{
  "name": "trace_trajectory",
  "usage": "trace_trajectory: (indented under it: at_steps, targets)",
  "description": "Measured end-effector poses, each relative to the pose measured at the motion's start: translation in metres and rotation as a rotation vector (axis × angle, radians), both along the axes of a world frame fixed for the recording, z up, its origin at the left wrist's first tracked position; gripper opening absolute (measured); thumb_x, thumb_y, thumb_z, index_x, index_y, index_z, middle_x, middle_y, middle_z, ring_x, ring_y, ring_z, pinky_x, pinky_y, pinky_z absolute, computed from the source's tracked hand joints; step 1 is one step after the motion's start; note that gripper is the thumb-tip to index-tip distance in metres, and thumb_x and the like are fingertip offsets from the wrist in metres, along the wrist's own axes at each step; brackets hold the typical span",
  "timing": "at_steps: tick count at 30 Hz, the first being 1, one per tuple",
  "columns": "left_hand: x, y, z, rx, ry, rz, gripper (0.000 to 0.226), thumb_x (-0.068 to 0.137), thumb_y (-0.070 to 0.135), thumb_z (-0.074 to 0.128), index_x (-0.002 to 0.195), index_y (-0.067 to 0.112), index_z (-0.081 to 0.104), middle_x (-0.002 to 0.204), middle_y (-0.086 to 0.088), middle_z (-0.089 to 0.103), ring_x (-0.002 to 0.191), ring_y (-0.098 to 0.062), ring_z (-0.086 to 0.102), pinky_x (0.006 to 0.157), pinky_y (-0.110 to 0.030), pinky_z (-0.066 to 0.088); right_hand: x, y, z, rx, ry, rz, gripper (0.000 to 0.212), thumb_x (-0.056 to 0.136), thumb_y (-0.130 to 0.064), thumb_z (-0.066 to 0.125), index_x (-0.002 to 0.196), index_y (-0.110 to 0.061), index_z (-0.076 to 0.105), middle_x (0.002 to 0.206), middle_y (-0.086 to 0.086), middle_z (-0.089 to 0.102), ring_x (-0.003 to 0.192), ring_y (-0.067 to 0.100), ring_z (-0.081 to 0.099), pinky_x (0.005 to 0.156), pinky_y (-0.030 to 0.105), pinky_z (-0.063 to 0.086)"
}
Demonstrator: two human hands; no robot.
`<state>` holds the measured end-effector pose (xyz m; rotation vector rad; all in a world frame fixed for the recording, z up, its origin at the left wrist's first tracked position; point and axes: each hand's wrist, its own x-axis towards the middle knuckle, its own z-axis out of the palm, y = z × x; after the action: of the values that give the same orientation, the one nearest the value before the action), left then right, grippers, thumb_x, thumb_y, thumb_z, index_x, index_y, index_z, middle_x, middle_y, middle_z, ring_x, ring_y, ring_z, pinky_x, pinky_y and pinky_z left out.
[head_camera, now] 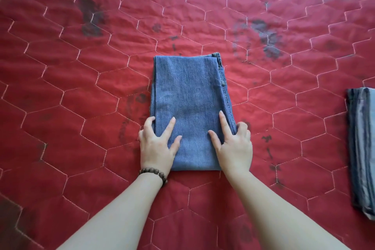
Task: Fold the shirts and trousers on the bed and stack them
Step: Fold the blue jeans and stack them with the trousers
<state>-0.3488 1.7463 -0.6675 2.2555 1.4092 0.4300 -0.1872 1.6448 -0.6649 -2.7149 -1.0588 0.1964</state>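
One pair of jeans (186,107), blue denim, folded to a rectangle, mid-bed on red hexagon-quilted cover (60,87). Left hand (157,144) and right hand (233,146): fingers spread, gripping its near side edges. One folded stack (362,148) at bed's right edge.

Both bare forearms reach up from the bottom of the frame, converging toward the centre. The left hand (157,144) and right hand (233,144) lie palm-down, index finger and thumb spread forward, outer fingers curled downward at each side. A beaded bracelet (153,174) circles the left wrist.
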Motion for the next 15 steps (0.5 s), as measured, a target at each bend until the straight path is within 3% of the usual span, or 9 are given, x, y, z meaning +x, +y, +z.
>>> trace_trajectory:
  at_steps: [3,7,12,15]
  targets:
    - [-0.001,-0.011,0.007,-0.069,0.013,0.011,0.049,0.081,0.032,0.075,0.128,0.029,0.062,0.135,-0.022,0.035,0.112,-0.037,0.047,0.090,-0.046,0.051,0.000,-0.009,0.005,-0.103,0.138,-0.018,0.063,0.089,-0.065,0.041,0.144,-0.056,0.011,0.112,0.006,0.038,0.079,0.027,0.053,0.066,0.034,0.047]
    - [-0.024,-0.047,0.015,-0.166,0.073,-0.029,0.054,0.083,0.035,0.072,0.134,0.032,0.055,0.139,-0.018,0.030,0.119,-0.034,0.047,0.091,-0.042,0.050,-0.022,-0.046,0.016,-0.239,0.187,0.004,0.065,0.091,-0.066,0.030,0.138,-0.055,-0.013,0.094,0.001,0.037,0.060,0.021,0.043,0.057,0.032,0.040]
    - [-0.069,-0.101,0.026,-0.300,0.128,-0.086,0.056,0.082,0.035,0.073,0.135,0.034,0.053,0.142,-0.017,0.028,0.124,-0.033,0.044,0.101,-0.042,0.046,-0.067,-0.113,0.023,-0.310,0.253,-0.033,0.067,0.093,-0.063,0.029,0.137,-0.050,-0.020,0.092,0.000,0.034,0.059,0.024,0.046,0.054,0.032,0.038]
    - [-0.090,-0.120,0.032,-0.277,0.174,-0.128,0.057,0.082,0.034,0.073,0.135,0.034,0.053,0.147,-0.020,0.027,0.122,-0.038,0.041,0.101,-0.047,0.045,-0.086,-0.135,0.027,-0.291,0.284,-0.065,0.068,0.095,-0.057,0.036,0.141,-0.047,-0.013,0.099,0.004,0.041,0.070,0.029,0.055,0.062,0.036,0.045]
